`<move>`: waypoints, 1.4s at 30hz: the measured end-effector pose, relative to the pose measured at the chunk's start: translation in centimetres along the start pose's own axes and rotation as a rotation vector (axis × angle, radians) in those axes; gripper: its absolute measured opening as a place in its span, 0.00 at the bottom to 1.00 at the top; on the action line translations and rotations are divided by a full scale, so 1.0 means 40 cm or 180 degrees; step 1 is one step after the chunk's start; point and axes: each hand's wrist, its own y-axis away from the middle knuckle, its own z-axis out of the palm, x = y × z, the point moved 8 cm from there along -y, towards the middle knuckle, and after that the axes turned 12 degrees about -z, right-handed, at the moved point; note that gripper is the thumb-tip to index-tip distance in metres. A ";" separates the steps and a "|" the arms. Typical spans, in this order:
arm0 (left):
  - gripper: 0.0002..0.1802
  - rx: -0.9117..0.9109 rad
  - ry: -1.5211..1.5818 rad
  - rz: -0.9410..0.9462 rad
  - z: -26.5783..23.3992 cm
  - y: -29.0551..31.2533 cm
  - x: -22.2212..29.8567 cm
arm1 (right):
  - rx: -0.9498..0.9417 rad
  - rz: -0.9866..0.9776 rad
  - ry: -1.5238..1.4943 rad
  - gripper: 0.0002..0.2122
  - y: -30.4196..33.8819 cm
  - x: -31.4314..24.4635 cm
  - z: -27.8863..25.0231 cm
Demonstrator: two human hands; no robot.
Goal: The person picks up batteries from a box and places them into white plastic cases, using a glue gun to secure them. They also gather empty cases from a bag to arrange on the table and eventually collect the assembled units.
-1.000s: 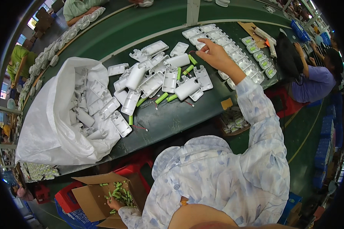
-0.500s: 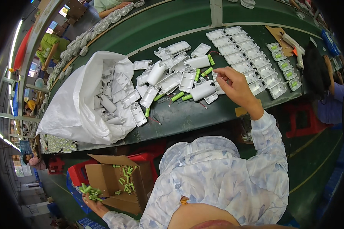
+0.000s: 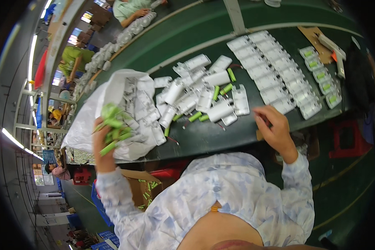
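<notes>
Up from the open brown cardboard box [image 3: 133, 187] at seven o'clock, where it was half a second ago, the left hand [image 3: 102, 143] has risen to the near edge of the dark green worktop [image 3: 221, 133]. Its grip is closed around a bundle of bright green cylindrical cells [image 3: 114, 127], held in front of the crumpled white plastic bag [image 3: 91, 121] at nine o'clock, which is full of white plastic casings. More green cells lie in the box below.

Over the same half second the right hand [image 3: 275, 129] has drawn back from the loose heap of white rectangular plastic casings [image 3: 200, 96] to the worktop's near edge at three o'clock. Its fingers are curled; whether they pinch anything I cannot tell. Loose green cells lie scattered among that heap at twelve o'clock. Beyond the right hand, toward one o'clock, run neat rows of white casings [image 3: 271, 71], and further right a row with green cells fitted inside [image 3: 321, 77].
</notes>
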 end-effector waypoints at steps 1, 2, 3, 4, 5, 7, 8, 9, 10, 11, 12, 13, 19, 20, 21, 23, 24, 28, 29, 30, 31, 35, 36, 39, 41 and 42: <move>0.14 -0.0410 0.0147 -0.0282 0.043 -0.079 -0.044 | -0.0060 0.0157 0.0006 0.08 0.013 0.004 -0.016; 0.14 -0.0571 -0.0023 -0.0368 0.101 -0.142 -0.084 | -0.0121 0.0336 0.0036 0.08 0.028 0.024 -0.027; 0.15 -0.0609 -0.0018 -0.0384 0.159 -0.191 -0.125 | -0.0023 0.0339 -0.0009 0.08 0.036 0.028 -0.043; 0.15 -0.0765 -0.0223 -0.0567 0.221 -0.227 -0.154 | 0.0071 0.0387 -0.0041 0.08 0.044 0.031 -0.067; 0.15 -0.0956 -0.0435 -0.0802 0.279 -0.259 -0.187 | 0.0201 0.0364 0.0115 0.07 0.053 0.035 -0.096; 0.19 -0.0956 -0.1236 -0.0402 0.361 -0.282 -0.172 | 0.0330 0.0307 0.0424 0.07 0.055 0.024 -0.146; 0.22 -0.1069 -0.1448 -0.0005 0.405 -0.275 -0.138 | 0.0361 0.0429 0.0368 0.07 0.043 0.013 -0.172; 0.22 -0.1120 -0.1665 0.0072 0.436 -0.298 -0.123 | 0.0409 0.0462 0.0384 0.07 0.026 0.017 -0.196; 0.22 -0.1164 -0.1880 0.0154 0.459 -0.318 -0.117 | 0.0524 0.0464 0.0409 0.07 0.030 0.022 -0.218; 0.20 -0.1260 -0.1883 0.0235 0.479 -0.335 -0.122 | 0.0637 0.0458 0.0429 0.07 0.037 0.025 -0.239; 0.18 -0.1219 -0.1934 0.0159 0.502 -0.353 -0.126 | 0.0679 0.0487 0.0524 0.08 0.035 0.040 -0.254; 0.17 -0.1172 -0.1988 0.0086 0.522 -0.367 -0.125 | 0.0714 0.0492 0.0573 0.08 0.025 0.057 -0.265; 0.17 -0.1641 -0.1932 0.0022 0.710 -0.363 -0.061 | 0.1053 0.0414 0.0962 0.08 0.016 0.062 -0.367; 0.19 -0.1635 -0.2021 -0.0070 0.737 -0.359 -0.066 | 0.1084 0.0511 0.0919 0.08 0.017 0.083 -0.391; 0.22 -0.1741 -0.2344 0.0091 0.766 -0.359 -0.065 | 0.1142 0.0632 0.0925 0.09 0.024 0.100 -0.427; 0.22 -0.1730 -0.2845 0.0344 0.777 -0.364 -0.062 | 0.1620 0.0866 0.0741 0.10 0.024 0.160 -0.492; 0.23 -0.1922 -0.2859 0.0133 0.783 -0.368 -0.082 | 0.1817 0.0742 0.0608 0.10 0.027 0.201 -0.533; 0.22 -0.1757 -0.2835 0.0380 0.795 -0.375 -0.082 | 0.2131 0.0975 0.0960 0.11 0.071 0.299 -0.687; 0.22 -0.1654 -0.2822 0.0436 0.796 -0.376 -0.079 | 0.2050 0.1077 0.1370 0.11 0.090 0.321 -0.723; 0.23 -0.1579 -0.2845 0.0399 0.803 -0.371 -0.079 | 0.1957 0.1187 0.1770 0.11 0.111 0.341 -0.754; 0.24 -0.1718 -0.2952 0.0463 0.805 -0.374 -0.089 | 0.1892 0.1288 0.2065 0.11 0.120 0.352 -0.775; 0.23 -0.2165 -0.2791 0.0663 0.763 -0.391 -0.147 | 0.1808 0.1272 0.2912 0.10 0.089 0.375 -0.832; 0.20 -0.2059 -0.2892 0.0742 0.781 -0.371 -0.134 | 0.1626 0.1469 0.3367 0.10 0.086 0.387 -0.851; 0.18 -0.2279 -0.3065 0.0578 0.837 -0.347 -0.134 | 0.0990 0.1703 0.4025 0.10 0.059 0.456 -0.891; 0.17 -0.2484 -0.3123 0.0669 0.842 -0.342 -0.131 | 0.0598 0.1516 0.4268 0.10 0.005 0.546 -0.897; 0.17 -0.2675 -0.3180 0.0774 0.835 -0.329 -0.127 | 0.0369 0.1876 0.4224 0.11 -0.025 0.599 -0.891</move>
